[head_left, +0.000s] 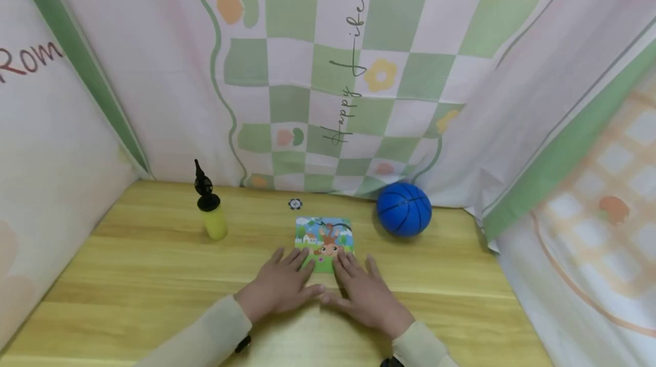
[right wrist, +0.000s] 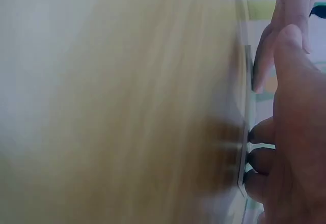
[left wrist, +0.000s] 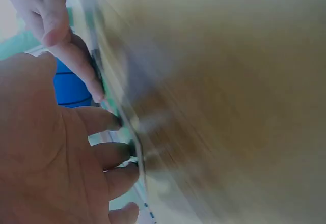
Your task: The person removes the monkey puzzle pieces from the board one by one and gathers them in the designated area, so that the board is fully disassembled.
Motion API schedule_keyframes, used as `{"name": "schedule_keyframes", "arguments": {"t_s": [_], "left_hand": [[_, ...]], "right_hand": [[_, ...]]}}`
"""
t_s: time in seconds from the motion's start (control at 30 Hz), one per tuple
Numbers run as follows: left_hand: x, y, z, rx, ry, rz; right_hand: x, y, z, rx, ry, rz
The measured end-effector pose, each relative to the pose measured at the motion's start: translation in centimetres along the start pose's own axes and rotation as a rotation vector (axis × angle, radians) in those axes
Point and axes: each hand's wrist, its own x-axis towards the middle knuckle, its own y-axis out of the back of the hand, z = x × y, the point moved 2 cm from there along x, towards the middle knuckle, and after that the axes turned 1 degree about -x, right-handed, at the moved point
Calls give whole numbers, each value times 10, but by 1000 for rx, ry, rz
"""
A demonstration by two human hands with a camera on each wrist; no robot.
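2 hands are laid flat, side by side, on a wooden table (head_left: 154, 276), thumbs nearly touching. The left hand (head_left: 279, 287) and the right hand (head_left: 366, 293) are both stretched forward with fingers straight and slightly spread, fingertips pressed on the near edge of a colourful picture card (head_left: 324, 236). The card is lying flat near the middle of the table. A yellow bottle with a black top (head_left: 211, 213) is seen far left of it, a blue ball (head_left: 404, 208) far right, and a small black disc (head_left: 294, 204) just beyond it.
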Motion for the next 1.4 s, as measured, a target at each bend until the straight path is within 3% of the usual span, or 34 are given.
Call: {"name": "schedule_keyframes", "arguments": {"t_s": [0.17, 0.37, 0.43, 0.5, 0.63, 0.73, 0.8, 0.97, 1.03, 1.2, 1.4], "left_hand": [[-34, -7, 1, 32, -12, 28], [-82, -19, 4, 66, -78, 45], [-98, -28, 4, 107, -116, 58], [-112, -40, 4, 171, -166, 112], [-129, -62, 1, 332, -247, 321], [-131, -65, 3, 381, -257, 405], [-127, -59, 6, 361, -244, 401], [-109, -33, 13, 209, -207, 311], [-99, -24, 15, 155, -224, 247], [-79, -16, 21, 131, -284, 92], [-67, -15, 29, 164, -309, 62]], "right_hand": [[-16, -4, -26, -62, 27, -17], [-46, -18, -60, -149, 82, -55], [-58, -28, -68, -217, 120, 11], [-69, -37, -75, -274, 151, 93], [-84, -49, -81, -329, 226, 325], [-86, -49, -82, -331, 256, 425], [-85, -44, -83, -326, 247, 397], [-64, -6, -80, -226, 142, 169], [-49, 9, -70, -139, 74, 139], [-11, 23, -39, 45, -12, 267], [5, 18, -23, 34, -18, 277]]}}
